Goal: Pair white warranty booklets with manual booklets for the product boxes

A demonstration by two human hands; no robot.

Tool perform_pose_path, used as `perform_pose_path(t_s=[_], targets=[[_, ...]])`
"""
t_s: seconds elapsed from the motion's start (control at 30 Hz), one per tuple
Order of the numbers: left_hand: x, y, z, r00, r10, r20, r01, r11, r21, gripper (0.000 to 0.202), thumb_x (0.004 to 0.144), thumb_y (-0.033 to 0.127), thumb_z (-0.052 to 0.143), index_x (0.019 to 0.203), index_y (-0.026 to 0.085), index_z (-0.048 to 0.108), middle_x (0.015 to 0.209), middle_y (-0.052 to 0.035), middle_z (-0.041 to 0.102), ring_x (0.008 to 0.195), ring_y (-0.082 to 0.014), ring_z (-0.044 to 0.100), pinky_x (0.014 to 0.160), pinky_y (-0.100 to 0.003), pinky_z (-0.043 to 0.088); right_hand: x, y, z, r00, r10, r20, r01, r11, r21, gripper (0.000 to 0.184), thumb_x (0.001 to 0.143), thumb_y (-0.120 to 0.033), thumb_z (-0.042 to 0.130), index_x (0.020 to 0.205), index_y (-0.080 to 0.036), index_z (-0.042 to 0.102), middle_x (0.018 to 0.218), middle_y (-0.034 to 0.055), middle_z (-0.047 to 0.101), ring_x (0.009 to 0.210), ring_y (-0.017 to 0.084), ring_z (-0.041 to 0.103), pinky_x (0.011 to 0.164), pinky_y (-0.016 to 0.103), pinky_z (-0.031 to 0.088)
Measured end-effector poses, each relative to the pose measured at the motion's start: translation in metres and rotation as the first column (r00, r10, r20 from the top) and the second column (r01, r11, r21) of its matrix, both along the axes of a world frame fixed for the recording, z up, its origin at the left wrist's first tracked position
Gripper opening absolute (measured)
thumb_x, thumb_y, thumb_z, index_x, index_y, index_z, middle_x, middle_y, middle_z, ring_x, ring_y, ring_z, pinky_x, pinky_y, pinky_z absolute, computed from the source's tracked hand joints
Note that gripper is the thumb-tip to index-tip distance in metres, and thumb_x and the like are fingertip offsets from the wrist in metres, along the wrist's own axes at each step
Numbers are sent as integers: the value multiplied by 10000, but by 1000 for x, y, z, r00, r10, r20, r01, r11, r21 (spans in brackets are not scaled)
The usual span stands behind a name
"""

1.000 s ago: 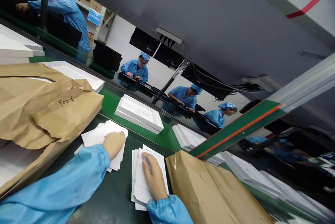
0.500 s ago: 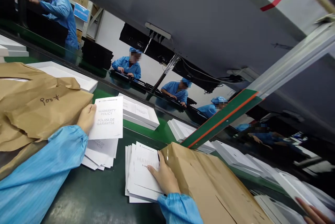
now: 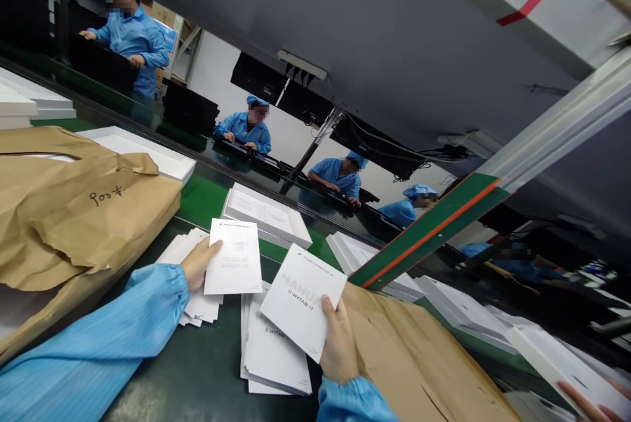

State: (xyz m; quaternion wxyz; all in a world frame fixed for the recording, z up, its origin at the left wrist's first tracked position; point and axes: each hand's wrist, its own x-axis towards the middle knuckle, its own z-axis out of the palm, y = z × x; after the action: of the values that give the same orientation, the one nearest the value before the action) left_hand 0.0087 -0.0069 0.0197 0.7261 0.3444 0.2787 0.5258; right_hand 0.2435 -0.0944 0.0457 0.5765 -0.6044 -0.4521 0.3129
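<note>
Paper fills both hands. The left hand (image 3: 197,264) pinches a warranty leaflet (image 3: 233,256) by its left edge, thumb on top, its long axis running away from the person, raised above the leaflet pile (image 3: 197,307). The right hand (image 3: 339,343) pinches a manual booklet (image 3: 303,300) at its near corner, long axis tilted toward the left hand. Both sheets lie between the hands, corners just beside each other; whether they touch I cannot tell. The manual stack (image 3: 276,359) lies left of the right hand, under the booklet. A brown paper bag (image 3: 424,356) lies against the right wrist.
</note>
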Motion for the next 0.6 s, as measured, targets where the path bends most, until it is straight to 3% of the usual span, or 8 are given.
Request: perform_pose_path(t_s=[0.1, 0.27, 0.43, 0.53, 0.6], targets=[[6, -5, -1, 999, -33, 40, 32, 999, 34, 406, 739, 274, 426, 1115, 169, 315, 1025, -106, 541, 871, -189, 538, 705, -317, 437, -10, 1, -2, 997, -4, -76, 1, 999, -35, 326, 723, -435, 344, 1012, -352, 468, 909, 65, 613, 772, 273, 568, 616, 465, 395], [17, -22, 4, 978, -206, 33, 201, 971, 129, 457, 728, 284, 450, 1145, 174, 297, 1082, -110, 501, 934, -204, 503, 762, -341, 410, -38, 2, -14, 983, 147, -108, -158, 981, -110, 323, 722, -429, 367, 1000, -326, 494, 884, 78, 619, 778, 272, 567, 599, 443, 420], [24, -35, 3, 925, -374, -69, 377, 879, 290, 584, 614, 166, 590, 1139, 178, 332, 1124, -94, 469, 976, -198, 465, 833, -342, 359, -55, 4, -18, 960, 177, -216, -186, 982, -21, 405, 717, -429, 409, 1099, -297, 389, 1002, 71, 568, 769, 240, 568, 578, 389, 446], [22, -34, -1, 863, -484, -148, 505, 811, 294, 552, 611, 175, 592, 1117, 160, 372, 1108, -95, 484, 975, -200, 464, 842, -345, 345, -56, 6, -17, 935, 153, -320, -144, 988, 52, 496, 696, -446, 448, 1135, -245, 332, 1011, 77, 559, 756, 225, 568, 556, 358, 458], [18, -29, -2, 872, -460, -169, 490, 822, 290, 503, 639, 214, 567, 1105, 149, 389, 1094, -95, 494, 969, -200, 467, 842, -340, 343, -57, 9, -18, 901, 175, -396, -173, 984, 43, 515, 691, -468, 443, 1123, -204, 348, 996, 93, 562, 746, 218, 569, 529, 331, 461]])
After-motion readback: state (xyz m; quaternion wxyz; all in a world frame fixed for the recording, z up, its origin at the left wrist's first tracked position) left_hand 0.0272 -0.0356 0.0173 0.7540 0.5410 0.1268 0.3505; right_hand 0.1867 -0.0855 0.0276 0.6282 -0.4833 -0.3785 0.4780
